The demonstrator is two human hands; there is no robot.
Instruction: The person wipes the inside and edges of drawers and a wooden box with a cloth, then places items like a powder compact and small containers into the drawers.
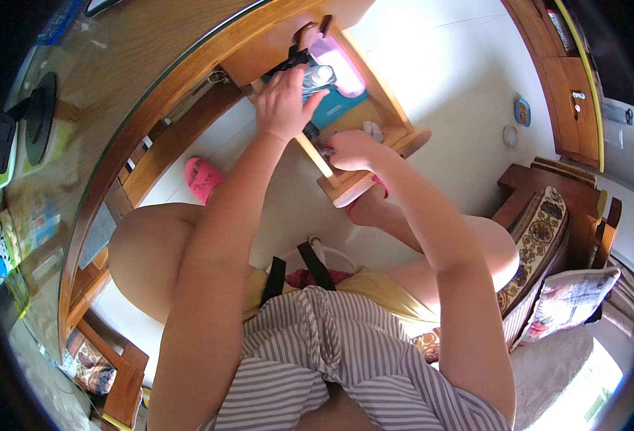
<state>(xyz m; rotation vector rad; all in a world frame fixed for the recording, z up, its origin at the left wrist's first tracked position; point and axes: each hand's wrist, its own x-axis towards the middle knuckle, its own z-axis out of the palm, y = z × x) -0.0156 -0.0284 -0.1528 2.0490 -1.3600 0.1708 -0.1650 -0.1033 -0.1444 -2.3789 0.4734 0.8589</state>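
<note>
Nearest: grey-and-white striped top (295, 330), with yellow shorts (396, 298) below. Beyond the knees, on pale floor (460, 122): pink footwear (202, 179), one well left of the drawer, one partly hidden under its front. Farther on: open wooden drawer (383, 87), jutting past the edge of a glass-covered worktop (130, 65). At its front-left corner: right hand (356, 149), fingers bent downward against a small grey item (327, 151), whether pinching or merely touching impossible to tell. Just beside, near the front edge: small white item (373, 131). Toward the back of the left edge: left hand (281, 104), with thumb and fingers closed around a white-capped bottle (322, 75), above the drawer. Close by, inside: flat teal case (338, 108); pink-and-white container (351, 75) along the right edge. Farthest: blue oval object (522, 111) and pale ring (511, 136) on the floor, near a wooden cabinet (575, 133).
</note>
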